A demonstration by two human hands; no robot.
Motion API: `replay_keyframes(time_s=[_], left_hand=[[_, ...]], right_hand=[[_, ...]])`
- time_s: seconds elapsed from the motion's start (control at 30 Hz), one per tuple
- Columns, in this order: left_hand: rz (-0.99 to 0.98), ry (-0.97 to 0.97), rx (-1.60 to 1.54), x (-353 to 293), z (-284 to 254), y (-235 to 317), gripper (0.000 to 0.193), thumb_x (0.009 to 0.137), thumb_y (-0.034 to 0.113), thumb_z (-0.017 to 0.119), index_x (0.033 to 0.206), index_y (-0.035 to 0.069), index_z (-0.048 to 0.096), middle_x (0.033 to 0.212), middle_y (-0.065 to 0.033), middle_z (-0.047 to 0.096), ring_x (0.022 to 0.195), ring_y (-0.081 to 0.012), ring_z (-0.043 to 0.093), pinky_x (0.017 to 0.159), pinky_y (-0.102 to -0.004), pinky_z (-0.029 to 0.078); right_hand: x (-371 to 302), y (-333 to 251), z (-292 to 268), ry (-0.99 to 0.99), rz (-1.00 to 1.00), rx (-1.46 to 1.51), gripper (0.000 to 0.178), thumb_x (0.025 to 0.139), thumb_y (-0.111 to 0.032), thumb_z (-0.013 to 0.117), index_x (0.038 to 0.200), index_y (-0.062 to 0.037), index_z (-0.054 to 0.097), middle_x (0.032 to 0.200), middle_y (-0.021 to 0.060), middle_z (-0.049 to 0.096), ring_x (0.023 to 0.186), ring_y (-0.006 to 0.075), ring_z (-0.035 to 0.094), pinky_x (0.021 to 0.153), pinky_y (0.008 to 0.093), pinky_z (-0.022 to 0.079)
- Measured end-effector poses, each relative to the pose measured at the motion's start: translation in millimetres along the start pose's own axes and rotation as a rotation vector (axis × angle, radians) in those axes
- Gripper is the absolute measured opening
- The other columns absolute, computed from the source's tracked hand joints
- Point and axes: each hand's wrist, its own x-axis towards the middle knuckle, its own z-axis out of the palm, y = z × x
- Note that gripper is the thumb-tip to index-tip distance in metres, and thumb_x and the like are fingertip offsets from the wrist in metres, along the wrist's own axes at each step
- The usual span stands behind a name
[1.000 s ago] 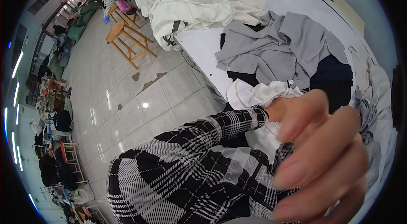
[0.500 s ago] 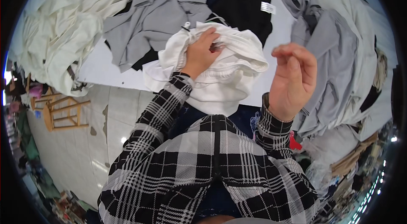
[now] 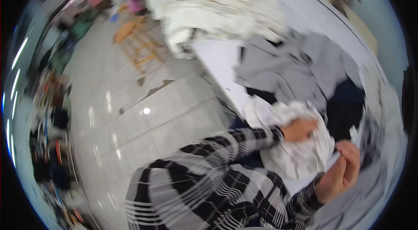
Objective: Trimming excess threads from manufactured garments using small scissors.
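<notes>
The left forearm [image 3: 246, 140], sleeved in black-and-white plaid, extends to the right and slightly far. The left hand [image 3: 300, 130] is positioned back upward; motion blur obscures its finger positions. The right forearm [image 3: 305, 204], in matching plaid, angles far and right. The right hand [image 3: 342, 172] sits nearer and farther right, fingers bent leftward, apart from the left hand.

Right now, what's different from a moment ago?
The right hand, which loomed near the camera a second ago, is down beside the white garment; blur hides whether they touch. Since half a second ago, the view has swung left. The left hand is still on the white garment, and the grey cloth still lies on the table.
</notes>
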Motion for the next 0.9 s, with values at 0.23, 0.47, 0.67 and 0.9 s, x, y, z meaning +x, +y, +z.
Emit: replay_keyframes(time_s=[0.23, 0.47, 0.67, 0.9], left_hand=[[-0.03, -0.101, 0.086, 7.1, -24.3, 20.8, 0.032, 0.071, 0.02, 0.064, 0.098, 0.006, 0.055, 0.122, -0.0094, 0.05, 0.082, -0.0292, 0.063, 0.066, -0.04, 0.052], [-0.073, -0.274, 0.024, 37.5, -26.1, 12.4, 0.022, 0.078, 0.022, 0.055, 0.094, 0.008, 0.061, 0.092, -0.0127, 0.062, 0.083, -0.0329, 0.06, 0.073, -0.0437, 0.048], [-0.281, -0.134, -0.189, 65.6, -61.5, 33.2, 0.03, 0.084, 0.032, 0.054, 0.082, 0.004, 0.061, 0.079, -0.016, 0.062, 0.074, -0.0341, 0.059, 0.064, -0.042, 0.045], [-0.742, -0.154, -0.754, 75.0, -99.0, 50.2, 0.019, 0.088, 0.03, 0.06, 0.084, 0.011, 0.062, 0.068, 0.01, 0.052, 0.057, 0.0001, 0.045, 0.053, -0.0167, 0.036]], right_hand=[[-1.5, 23.3, -5.6, -0.143, 0.135, 0.072, 0.018, 0.089, 0.001, 0.047, 0.105, 0.0044, 0.054, 0.107, 0.0149, 0.055, 0.094, 0.0213, 0.052, 0.087, 0.0317, 0.041], [-110.0, 98.4, -77.0, 0.702, 0.507, -0.871, 0.052, 0.076, -0.01, 0.073, 0.118, 0.0015, 0.045, 0.109, 0.0113, 0.047, 0.098, 0.0217, 0.044, 0.09, 0.0331, 0.038], [-172.1, 130.5, -44.8, 0.614, 1.059, -0.019, 0.044, 0.083, -0.016, 0.067, 0.118, 0.0028, 0.048, 0.1, 0.0071, 0.053, 0.09, 0.0138, 0.052, 0.077, 0.0248, 0.044], [-128.4, 102.1, -103.9, 0.711, 1.002, 0.759, 0.031, 0.094, -0.016, 0.048, 0.118, 0.0023, 0.05, 0.11, 0.0106, 0.059, 0.101, 0.0194, 0.057, 0.09, 0.0324, 0.044]])
